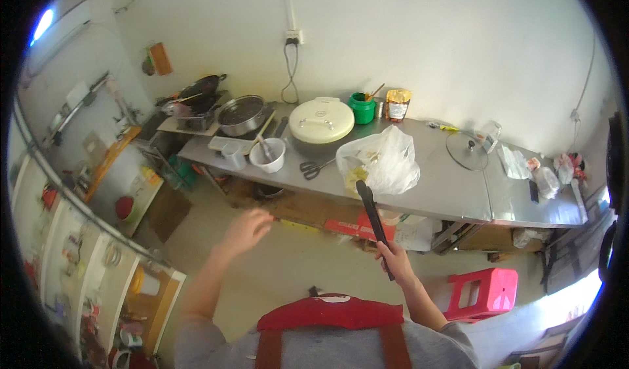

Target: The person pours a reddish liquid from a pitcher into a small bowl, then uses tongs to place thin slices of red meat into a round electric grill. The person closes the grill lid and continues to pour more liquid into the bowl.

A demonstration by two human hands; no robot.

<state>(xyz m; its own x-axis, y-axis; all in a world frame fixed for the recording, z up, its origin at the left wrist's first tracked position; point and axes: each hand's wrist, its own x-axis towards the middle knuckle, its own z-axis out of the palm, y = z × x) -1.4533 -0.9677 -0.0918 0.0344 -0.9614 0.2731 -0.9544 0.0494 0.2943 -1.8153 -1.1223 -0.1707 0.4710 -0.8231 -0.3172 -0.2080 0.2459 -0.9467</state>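
Observation:
My right hand (pixel 396 262) grips a pair of black tongs (pixel 374 216) by the handle end. The tips point up and away, in front of a white plastic bag (pixel 393 165) on the steel table (pixel 442 182); contact between them cannot be told. Something yellowish shows through the bag's lower left side. My left hand (pixel 247 232) hangs in the air before the table's front edge, slightly blurred, fingers loosely bent, with nothing visible in it. Black-handled scissors (pixel 312 168) lie left of the bag. Behind them sits a cream round electric appliance (pixel 322 120) with its lid down.
A white bowl (pixel 268 156) holding a brush, a clear cup (pixel 233 156) and a steel pot (pixel 241 115) stand at left. Behind the bag are a green jar (pixel 362 109) and a pouch (pixel 397 105). A glass lid (pixel 467 151) lies right; a pink stool (pixel 484 294) stands below.

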